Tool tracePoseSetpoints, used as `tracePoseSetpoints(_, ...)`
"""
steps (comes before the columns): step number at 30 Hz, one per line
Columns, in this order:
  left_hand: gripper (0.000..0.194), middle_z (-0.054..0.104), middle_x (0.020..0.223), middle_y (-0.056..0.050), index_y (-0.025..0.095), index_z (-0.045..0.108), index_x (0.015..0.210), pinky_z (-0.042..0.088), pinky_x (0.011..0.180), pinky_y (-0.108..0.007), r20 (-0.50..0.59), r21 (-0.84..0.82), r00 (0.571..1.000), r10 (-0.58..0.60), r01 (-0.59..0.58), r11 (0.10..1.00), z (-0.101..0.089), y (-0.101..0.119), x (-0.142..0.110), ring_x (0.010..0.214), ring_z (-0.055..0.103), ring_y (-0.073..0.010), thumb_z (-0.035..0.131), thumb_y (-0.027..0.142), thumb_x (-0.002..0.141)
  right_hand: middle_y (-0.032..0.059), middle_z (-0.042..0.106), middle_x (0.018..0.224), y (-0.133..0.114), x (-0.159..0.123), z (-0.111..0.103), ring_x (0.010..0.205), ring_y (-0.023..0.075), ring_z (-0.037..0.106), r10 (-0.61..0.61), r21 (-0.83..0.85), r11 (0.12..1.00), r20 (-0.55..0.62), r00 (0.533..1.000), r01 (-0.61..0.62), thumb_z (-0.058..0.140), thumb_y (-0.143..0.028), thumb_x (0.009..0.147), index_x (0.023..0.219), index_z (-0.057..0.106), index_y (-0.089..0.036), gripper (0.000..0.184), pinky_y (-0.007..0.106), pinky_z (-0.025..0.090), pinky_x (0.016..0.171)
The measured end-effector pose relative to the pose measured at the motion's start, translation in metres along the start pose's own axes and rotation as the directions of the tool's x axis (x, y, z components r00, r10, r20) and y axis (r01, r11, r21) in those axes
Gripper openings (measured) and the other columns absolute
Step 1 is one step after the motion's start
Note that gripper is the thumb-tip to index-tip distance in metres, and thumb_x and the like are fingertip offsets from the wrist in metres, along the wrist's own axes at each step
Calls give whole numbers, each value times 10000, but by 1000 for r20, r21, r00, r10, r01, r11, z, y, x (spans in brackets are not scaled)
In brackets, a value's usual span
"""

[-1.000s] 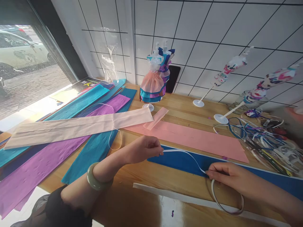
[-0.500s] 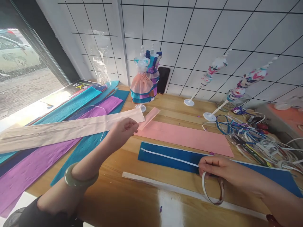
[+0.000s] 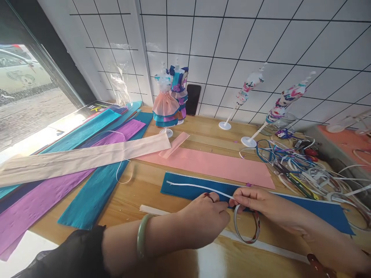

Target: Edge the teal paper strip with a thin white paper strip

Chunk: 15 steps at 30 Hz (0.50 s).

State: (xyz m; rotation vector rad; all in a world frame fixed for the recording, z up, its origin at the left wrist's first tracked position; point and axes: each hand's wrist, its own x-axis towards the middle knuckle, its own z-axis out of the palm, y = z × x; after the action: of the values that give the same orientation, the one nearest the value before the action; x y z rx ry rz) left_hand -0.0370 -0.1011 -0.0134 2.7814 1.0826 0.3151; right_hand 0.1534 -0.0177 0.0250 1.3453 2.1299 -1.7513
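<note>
My right hand (image 3: pixel 252 200) pinches a narrow white tape (image 3: pixel 199 186) between thumb and fingers. The tape's roll (image 3: pixel 247 240), a thin ring with a patterned inner side, hangs just below those fingers. From the hand, the tape's free end runs left over a blue strip of material (image 3: pixel 179 193), with a small split at its tip. Close beside, my left hand (image 3: pixel 203 220) is closed, its curled fingertips meeting the right hand's near the tape. Whatever those fingers grip is hidden. Under my left forearm lies a long white strip (image 3: pixel 266 246).
A pink strip (image 3: pixel 226 166) lies beyond the blue one. Cream (image 3: pixel 87 158), purple (image 3: pixel 63 193) and teal (image 3: pixel 89 204) strips overlap at left. Dressed mini mannequins (image 3: pixel 165 108), a phone (image 3: pixel 193 99) and bare-stand mannequins (image 3: pixel 282 104) stand behind. Tangled cords (image 3: pixel 295 162) lie right.
My left hand has moved from the cream strip's end rightward and toward me, to beside my right hand. The tape now bows slightly upward. The whole view has shifted a little.
</note>
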Motion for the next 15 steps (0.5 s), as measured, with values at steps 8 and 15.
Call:
tracePoseSetpoints(8,82,574,984,-81,147,526,813,398,645,-326,57,35,997,-54,52,998,-8,2,-17,854,473,-212,499,117,741,48,657,1003,-3,-2,0,894,184,575,2,18,1000,40,999,-2,437,-522,834,826,616,-201,368,292,412,809)
tracePoseSetpoints(15,222,566,1121,-92,160,526,978,401,784,-326,85,-28,990,-110,112,993,-18,1,-38,974,468,-216,484,96,770,35,650,998,-1,-1,2,896,178,546,38,13,999,48,998,-39,419,-533,842,827,594,-210,368,239,417,692)
